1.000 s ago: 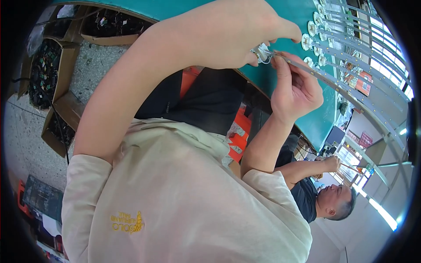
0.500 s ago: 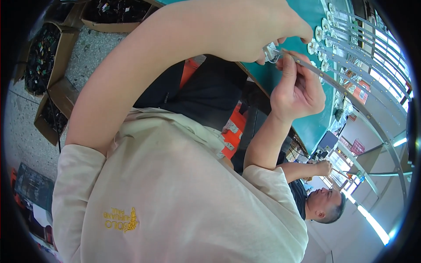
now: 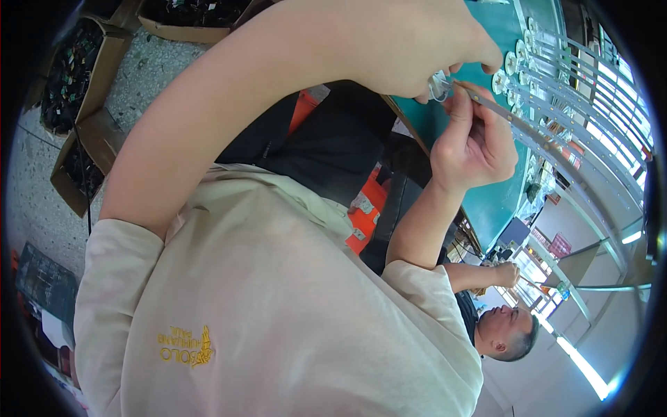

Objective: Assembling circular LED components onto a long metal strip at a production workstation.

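My left hand (image 3: 445, 45) reaches across the top, its fingers closed on a small white and clear fitting (image 3: 438, 86). A thin pale wire loops at the fitting's edge. Just below it, my right hand (image 3: 476, 142) is closed, thumb and forefinger pinching the end of a long, narrow light strip (image 3: 517, 124) dotted with small spots. From there the strip runs off toward the right, bending and blurring at its far end. Fitting and strip end sit close together; whether they are joined is hard to make out. My left fingers partly hide the fitting.
Several similar strips with white round ends (image 3: 513, 62) stand in rows on the green table (image 3: 490, 208). Cardboard boxes (image 3: 104, 76) of dark scrap sit on the speckled floor at upper left. Another person (image 3: 504, 330) is at lower right, one arm raised.
Both hands keep their grip and have barely moved. The strip's far part has shifted and now looks blurred. The whole view has moved slightly.
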The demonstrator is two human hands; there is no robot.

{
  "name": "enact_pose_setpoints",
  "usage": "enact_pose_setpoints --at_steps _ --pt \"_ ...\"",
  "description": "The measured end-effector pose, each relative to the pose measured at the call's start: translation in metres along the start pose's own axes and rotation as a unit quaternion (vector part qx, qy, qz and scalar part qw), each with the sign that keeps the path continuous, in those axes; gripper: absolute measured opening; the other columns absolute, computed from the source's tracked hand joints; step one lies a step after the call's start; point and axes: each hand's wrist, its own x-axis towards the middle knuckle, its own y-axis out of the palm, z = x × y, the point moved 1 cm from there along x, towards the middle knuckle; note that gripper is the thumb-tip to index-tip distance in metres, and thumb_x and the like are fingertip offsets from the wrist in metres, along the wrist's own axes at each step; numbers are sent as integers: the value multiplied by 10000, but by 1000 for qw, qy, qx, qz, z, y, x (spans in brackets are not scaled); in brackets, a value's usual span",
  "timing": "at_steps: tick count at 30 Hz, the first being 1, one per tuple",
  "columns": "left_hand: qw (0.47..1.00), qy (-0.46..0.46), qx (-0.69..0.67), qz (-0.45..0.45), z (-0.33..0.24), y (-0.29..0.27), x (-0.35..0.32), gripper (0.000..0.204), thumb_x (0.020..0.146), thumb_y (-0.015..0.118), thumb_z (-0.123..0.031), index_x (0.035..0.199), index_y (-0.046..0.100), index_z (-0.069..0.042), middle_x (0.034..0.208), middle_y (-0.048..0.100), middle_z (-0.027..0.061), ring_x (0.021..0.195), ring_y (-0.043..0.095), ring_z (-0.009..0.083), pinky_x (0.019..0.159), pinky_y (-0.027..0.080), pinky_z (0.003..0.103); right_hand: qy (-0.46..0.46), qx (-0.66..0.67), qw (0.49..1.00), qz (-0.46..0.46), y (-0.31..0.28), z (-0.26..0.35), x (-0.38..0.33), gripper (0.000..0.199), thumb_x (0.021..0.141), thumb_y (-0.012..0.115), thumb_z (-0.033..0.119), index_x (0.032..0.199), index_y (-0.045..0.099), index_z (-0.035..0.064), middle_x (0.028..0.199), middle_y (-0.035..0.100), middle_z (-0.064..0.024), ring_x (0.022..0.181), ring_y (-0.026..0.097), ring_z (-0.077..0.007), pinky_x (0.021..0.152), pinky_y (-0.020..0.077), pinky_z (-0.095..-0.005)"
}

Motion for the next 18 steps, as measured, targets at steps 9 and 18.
enact_pose_setpoints --at_steps 9,18 --pt "999 -25 -20 22 -5 -1 -1 233 722 699 37 927 591 14 831 649 230 903 623 456 737 488 471 23 -1 999 -36 1 -2 -1 134 749 783 -65 873 747 -26 822 760 -112 653 693 -164 612 519 -236" --pt "998 46 -26 -33 6 -3 -6 421 712 781 -89 1099 640 -5 900 668 190 907 656 365 773 511 414 -19 -30 999 7 -2 1 7 55 836 723 -102 864 679 -87 831 738 -141 651 684 -129 610 550 -234"
